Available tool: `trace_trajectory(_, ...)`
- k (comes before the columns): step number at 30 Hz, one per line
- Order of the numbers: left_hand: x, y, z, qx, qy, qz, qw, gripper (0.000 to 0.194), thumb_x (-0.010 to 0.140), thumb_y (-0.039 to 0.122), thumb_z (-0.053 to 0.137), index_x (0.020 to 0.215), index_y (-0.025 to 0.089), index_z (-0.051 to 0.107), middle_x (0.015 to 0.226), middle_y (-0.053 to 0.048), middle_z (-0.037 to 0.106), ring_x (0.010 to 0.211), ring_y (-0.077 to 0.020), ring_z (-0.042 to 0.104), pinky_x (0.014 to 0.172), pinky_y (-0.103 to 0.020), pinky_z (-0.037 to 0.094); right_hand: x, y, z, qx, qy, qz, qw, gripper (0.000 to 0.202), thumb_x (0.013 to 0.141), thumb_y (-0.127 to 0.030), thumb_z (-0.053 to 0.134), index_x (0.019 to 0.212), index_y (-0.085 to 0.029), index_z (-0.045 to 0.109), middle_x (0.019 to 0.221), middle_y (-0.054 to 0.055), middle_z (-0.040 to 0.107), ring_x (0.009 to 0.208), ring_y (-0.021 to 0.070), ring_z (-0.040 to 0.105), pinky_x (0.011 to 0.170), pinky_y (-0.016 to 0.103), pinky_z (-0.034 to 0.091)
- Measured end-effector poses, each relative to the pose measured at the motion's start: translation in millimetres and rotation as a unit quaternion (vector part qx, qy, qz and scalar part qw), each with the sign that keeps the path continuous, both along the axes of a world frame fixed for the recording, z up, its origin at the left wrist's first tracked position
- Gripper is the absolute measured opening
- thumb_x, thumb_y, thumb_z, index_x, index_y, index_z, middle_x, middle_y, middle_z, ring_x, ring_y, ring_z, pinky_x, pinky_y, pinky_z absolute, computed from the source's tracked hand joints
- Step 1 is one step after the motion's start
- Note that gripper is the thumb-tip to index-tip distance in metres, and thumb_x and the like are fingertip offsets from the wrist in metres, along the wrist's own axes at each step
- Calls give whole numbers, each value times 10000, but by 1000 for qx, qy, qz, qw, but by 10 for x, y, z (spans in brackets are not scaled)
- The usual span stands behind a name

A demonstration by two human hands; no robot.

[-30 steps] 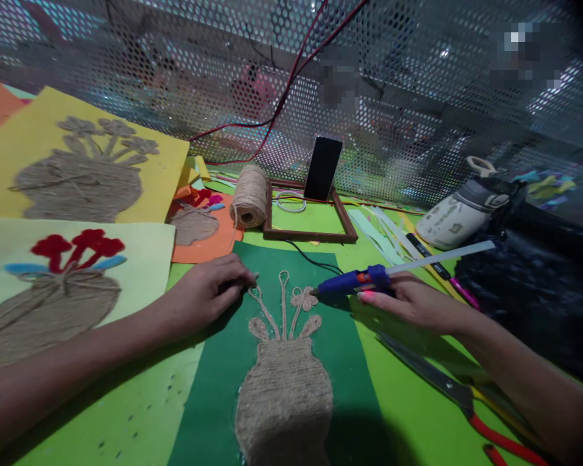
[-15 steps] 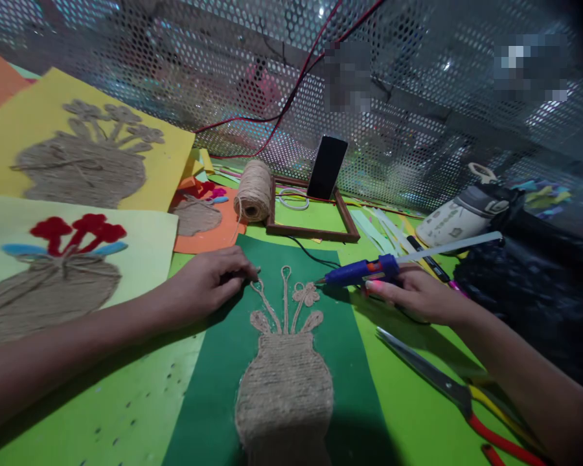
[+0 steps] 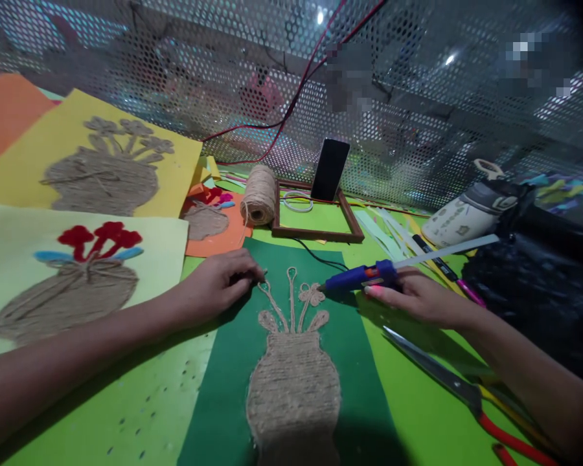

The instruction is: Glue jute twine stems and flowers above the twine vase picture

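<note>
— What do the hands have?
— The right hand (image 3: pixel 420 296) is wrapped around a blue plastic glue gun (image 3: pixel 362 277), with a translucent glue stick (image 3: pixel 447 251) poking out behind. The left hand (image 3: pixel 228 278), fingers curled narrow, is just beside the tip of the left twine stem (image 3: pixel 276 307); I can't tell whether it grips anything.
— And the work itself?
— Between them, on a dark green paper sheet (image 3: pixel 223 375): a tan twine vase (image 3: pixel 295 375). The gun's nozzle is at the small petalled twine flower (image 3: pixel 315 295) topping the right stem (image 3: pixel 302 317).
— Which step?
— Gluing that flower, I'd judge; the other two stems end in plain loops.
— And the next move?
— It calls for a steady nozzle, and fingertips clear of hot glue.
— Farther out?
— A tan twine spool (image 3: pixel 260 188) on the far side, long-bladed metal scissors (image 3: pixel 437 366) near right.
</note>
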State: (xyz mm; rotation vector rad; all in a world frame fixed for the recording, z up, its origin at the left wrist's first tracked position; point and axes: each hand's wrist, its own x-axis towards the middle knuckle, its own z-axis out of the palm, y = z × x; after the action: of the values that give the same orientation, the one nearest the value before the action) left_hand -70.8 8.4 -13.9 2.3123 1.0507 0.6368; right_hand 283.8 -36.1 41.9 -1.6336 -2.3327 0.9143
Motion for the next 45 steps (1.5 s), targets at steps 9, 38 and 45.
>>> trace_trajectory(9,9,1,7,20,2,4,1000,230,843,196,467,895,161,688,885,-49,659,819,-167,624,768,-295,485,-21,18,11,-4,30,-15,999,449,917,-546,484,844,-148,678,621,-7,512,525,113,416,467,242,292)
trace_trajectory(38,15,0,-15,41,9,4,999,219,839,206,481,877,181,696,896,-51,659,840,-174,611,783,-313,489,91,89,17,26,79,-17,996,465,887,-575,531,840,-143,698,633,13,592,547,121,483,502,264,351)
trace_trajectory(45,47,-71,129,64,-10,1,998,191,867,196,480,980,181,633,918,-62,679,799,-160,618,705,-291,500,-56,-46,280,43,42,46,997,398,906,-545,515,853,-197,700,671,-4,587,586,136,499,522,262,364)
